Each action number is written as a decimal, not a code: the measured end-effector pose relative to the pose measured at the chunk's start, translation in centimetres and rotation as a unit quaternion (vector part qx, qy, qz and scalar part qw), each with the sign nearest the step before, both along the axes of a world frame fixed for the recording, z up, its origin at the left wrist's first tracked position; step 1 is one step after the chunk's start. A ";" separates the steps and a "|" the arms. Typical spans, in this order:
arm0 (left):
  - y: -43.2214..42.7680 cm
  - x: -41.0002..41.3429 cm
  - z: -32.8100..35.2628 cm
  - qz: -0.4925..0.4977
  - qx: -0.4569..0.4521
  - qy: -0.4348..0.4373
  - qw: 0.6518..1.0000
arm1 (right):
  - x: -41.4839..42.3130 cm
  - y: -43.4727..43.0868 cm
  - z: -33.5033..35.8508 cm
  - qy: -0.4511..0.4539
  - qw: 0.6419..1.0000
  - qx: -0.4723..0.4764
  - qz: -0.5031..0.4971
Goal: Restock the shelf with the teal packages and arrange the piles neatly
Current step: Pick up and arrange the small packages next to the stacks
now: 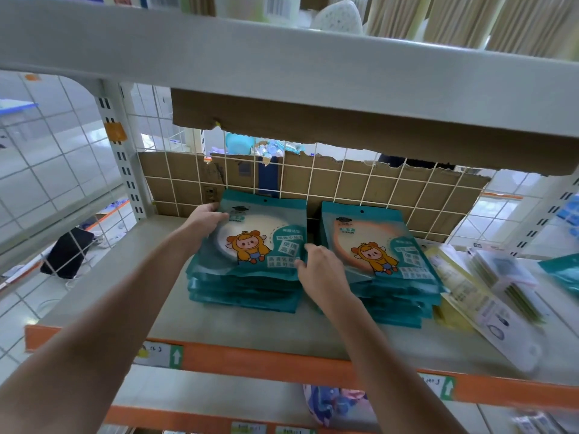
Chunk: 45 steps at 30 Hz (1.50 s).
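Note:
Two piles of teal packages lie side by side on the grey shelf (238, 324). The left pile (250, 277) carries a top package (260, 236) with a cartoon figure on it. My left hand (208, 219) holds that top package at its far left corner, thumb on top. My right hand (319, 266) grips the same package at its near right corner, in the gap between the piles. The right pile (385, 277) stands untouched, its top package slightly askew.
A wire grid backed with cardboard (329, 189) closes the rear of the shelf. Yellow and white flat packs (479, 296) lie to the right of the teal piles. An upper shelf board (282, 67) hangs overhead. An orange edge strip (282, 360) runs along the front.

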<state>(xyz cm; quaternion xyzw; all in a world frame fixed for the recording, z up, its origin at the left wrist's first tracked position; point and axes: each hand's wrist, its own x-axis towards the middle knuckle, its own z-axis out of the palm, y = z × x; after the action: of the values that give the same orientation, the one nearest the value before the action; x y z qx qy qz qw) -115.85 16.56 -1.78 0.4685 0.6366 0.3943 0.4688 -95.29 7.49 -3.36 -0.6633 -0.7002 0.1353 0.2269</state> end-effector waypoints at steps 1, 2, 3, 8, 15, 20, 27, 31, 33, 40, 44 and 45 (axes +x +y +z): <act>0.1 -0.1 0.0 -0.002 0.002 0.010 1.000 | 0.1 -0.1 0.1 0.000 1.000 0.008 0.000; 0.1 -0.2 0.0 -0.007 0.007 0.022 1.000 | 0.1 -0.3 0.2 0.005 1.000 0.020 0.000; 0.1 -0.3 0.0 -0.012 0.014 0.034 0.999 | 0.2 -0.5 0.4 0.014 0.999 0.033 0.003; -0.1 -0.6 0.1 -0.066 0.094 0.173 0.978 | 0.7 -1.4 1.4 0.007 0.994 0.094 0.047; -1.7 2.3 1.0 -0.181 0.219 0.415 0.864 | 3.6 -2.9 1.5 -0.119 0.990 0.074 0.006; -3.0 5.6 0.4 -0.240 0.237 0.434 0.835 | 6.3 -5.4 1.1 -0.121 0.989 0.066 -0.046; -6.0 11.8 2.0 -0.284 0.293 0.417 0.812 | 11.2 -8.5 0.7 -0.129 0.985 0.031 -0.106; -7.6 15.6 2.7 -0.306 0.308 0.425 0.794 | 14.6 -10.0 0.8 -0.118 0.985 0.035 -0.117; -8.5 17.9 2.8 -0.306 0.321 0.424 0.790 | 16.5 -11.1 0.8 -0.116 0.986 0.037 -0.114; -12.6 27.3 0.7 -0.301 0.345 0.440 0.773 | 25.6 -15.0 0.9 -0.136 0.984 0.025 -0.111; -14.7 32.5 -0.7 -0.293 0.375 0.436 0.764 | 30.8 -16.5 0.2 -0.146 0.984 0.009 -0.101; -15.1 33.5 -1.3 -0.295 0.377 0.435 0.763 | 31.9 -16.9 0.0 -0.148 0.984 0.003 -0.100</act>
<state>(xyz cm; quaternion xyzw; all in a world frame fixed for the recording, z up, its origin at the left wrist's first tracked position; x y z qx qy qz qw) -82.31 1.42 -3.07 0.8934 0.4026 0.1982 0.0205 -63.44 -9.44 -3.40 -0.7419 -0.6567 0.0102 0.1352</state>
